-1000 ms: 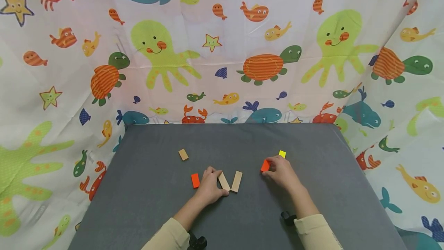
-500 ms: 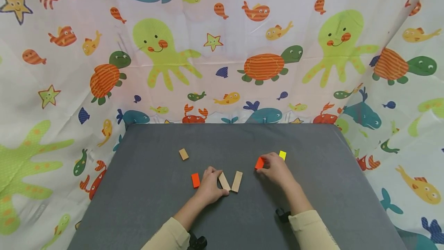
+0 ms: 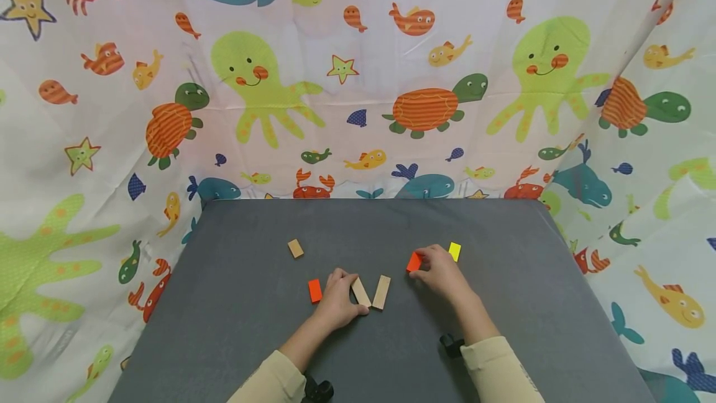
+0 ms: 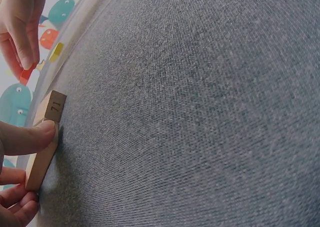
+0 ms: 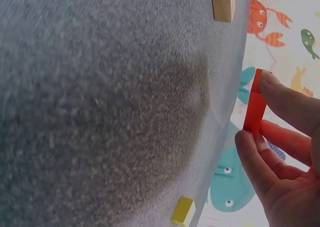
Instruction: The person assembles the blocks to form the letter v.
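My left hand (image 3: 338, 303) holds a plain wooden block (image 3: 361, 293) on the table, thumb at its near end and fingers at its far end. A second wooden block (image 3: 381, 293), marked 71 on its end in the left wrist view, lies just right of it; the two form a V, near ends close together. My right hand (image 3: 445, 273) pinches a small orange-red block (image 5: 256, 104) between thumb and fingertips, raised above the table. Behind that hand lies a yellow block (image 3: 455, 252). Left of my left hand lies another orange-red block (image 3: 316, 291).
A short wooden block (image 3: 295, 249) lies farther back on the left of the grey table (image 3: 235, 328). A white curtain (image 3: 341, 123) printed with sea animals hangs behind the table and along its sides.
My right hand has moved left, away from the yellow block, carrying the orange-red block with it. The left hand and the wooden blocks stay where they were.
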`<state>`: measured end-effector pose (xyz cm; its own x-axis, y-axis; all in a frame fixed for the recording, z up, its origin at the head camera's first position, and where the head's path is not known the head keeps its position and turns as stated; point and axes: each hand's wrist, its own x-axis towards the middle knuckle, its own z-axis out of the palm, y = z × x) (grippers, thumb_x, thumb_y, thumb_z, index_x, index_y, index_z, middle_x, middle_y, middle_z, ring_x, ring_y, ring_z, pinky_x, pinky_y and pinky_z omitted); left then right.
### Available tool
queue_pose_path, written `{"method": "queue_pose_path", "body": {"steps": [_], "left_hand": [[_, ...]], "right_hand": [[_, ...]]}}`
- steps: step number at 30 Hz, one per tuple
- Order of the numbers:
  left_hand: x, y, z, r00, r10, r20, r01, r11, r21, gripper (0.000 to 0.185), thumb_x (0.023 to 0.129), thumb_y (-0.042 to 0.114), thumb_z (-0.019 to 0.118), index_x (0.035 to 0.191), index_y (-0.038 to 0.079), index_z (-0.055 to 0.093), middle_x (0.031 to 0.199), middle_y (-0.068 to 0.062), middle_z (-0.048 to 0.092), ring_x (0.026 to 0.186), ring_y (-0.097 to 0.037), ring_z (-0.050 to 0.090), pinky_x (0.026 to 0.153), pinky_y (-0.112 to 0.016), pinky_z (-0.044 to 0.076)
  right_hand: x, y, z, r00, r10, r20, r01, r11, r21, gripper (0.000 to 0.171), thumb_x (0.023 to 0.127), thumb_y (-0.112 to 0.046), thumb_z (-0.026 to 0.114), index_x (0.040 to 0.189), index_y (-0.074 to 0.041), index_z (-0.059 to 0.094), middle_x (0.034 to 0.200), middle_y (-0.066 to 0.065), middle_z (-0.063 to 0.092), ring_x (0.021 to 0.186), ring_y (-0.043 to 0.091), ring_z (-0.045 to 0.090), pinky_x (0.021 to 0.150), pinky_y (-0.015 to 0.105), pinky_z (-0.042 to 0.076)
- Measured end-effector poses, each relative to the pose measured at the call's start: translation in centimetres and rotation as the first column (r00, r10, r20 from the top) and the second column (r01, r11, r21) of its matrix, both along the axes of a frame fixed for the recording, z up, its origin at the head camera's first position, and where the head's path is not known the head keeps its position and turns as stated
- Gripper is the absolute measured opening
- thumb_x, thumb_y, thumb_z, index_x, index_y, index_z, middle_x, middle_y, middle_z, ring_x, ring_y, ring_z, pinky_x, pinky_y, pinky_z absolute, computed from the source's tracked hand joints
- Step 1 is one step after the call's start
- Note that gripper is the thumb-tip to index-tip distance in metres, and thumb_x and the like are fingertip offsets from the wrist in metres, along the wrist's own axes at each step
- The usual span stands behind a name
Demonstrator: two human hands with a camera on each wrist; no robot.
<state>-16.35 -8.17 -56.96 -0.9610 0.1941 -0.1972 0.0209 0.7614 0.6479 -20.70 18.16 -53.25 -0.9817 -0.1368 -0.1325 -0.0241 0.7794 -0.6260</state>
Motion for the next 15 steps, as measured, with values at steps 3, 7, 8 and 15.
{"method": "queue_pose_path", "body": {"steps": [3, 7, 8, 15], "left_hand": [[-0.1, 0.0, 0.0, 1.000, -0.001, 0.000, 0.001, 1.000, -0.001, 0.082, 0.068, 0.026, 0.095, 0.138, 0.003, 0.059, 0.121, -0.008, 0.051, 0.114, -0.025, 0.049, 0.098, -0.045, 0.047], [-0.1, 0.0, 0.0, 1.000, 0.001, 0.003, -0.001, 1.000, 0.000, 0.082, 0.068, 0.026, 0.095, 0.138, 0.003, 0.059, 0.121, -0.008, 0.051, 0.114, -0.025, 0.049, 0.098, -0.045, 0.047], [-0.2, 0.0, 0.0, 1.000, 0.002, 0.003, -0.002, 1.000, 0.001, 0.082, 0.068, 0.026, 0.095, 0.138, 0.003, 0.059, 0.121, -0.008, 0.051, 0.114, -0.025, 0.049, 0.098, -0.045, 0.047], [-0.3, 0.0, -0.1, 1.000, 0.000, 0.013, 0.000, 1.000, -0.004, 0.082, 0.069, 0.027, 0.095, 0.139, 0.004, 0.059, 0.122, -0.007, 0.051, 0.115, -0.024, 0.048, 0.100, -0.044, 0.047]], "right_hand": [[-0.1, -0.2, 0.0, 1.000, 0.004, 0.006, -0.004, 1.000, 0.001, 0.056, 0.080, -0.018, 0.087, 0.128, 0.001, 0.066, 0.123, 0.018, 0.060, 0.103, 0.029, 0.064, 0.092, 0.047, 0.054], [-0.2, -0.5, -0.1, 1.000, 0.010, 0.001, -0.010, 1.000, 0.003, 0.056, 0.080, -0.018, 0.087, 0.129, 0.001, 0.065, 0.122, 0.017, 0.061, 0.103, 0.028, 0.064, 0.092, 0.046, 0.055], [-0.2, -0.6, -0.1, 1.000, 0.011, 0.001, -0.011, 1.000, 0.001, 0.056, 0.080, -0.018, 0.087, 0.129, 0.001, 0.065, 0.122, 0.017, 0.060, 0.103, 0.028, 0.064, 0.092, 0.046, 0.055], [-0.4, -1.2, 0.1, 1.000, 0.008, 0.006, -0.008, 1.000, 0.000, 0.056, 0.080, -0.017, 0.087, 0.129, 0.000, 0.065, 0.124, 0.017, 0.060, 0.103, 0.028, 0.064, 0.092, 0.045, 0.055]]}}
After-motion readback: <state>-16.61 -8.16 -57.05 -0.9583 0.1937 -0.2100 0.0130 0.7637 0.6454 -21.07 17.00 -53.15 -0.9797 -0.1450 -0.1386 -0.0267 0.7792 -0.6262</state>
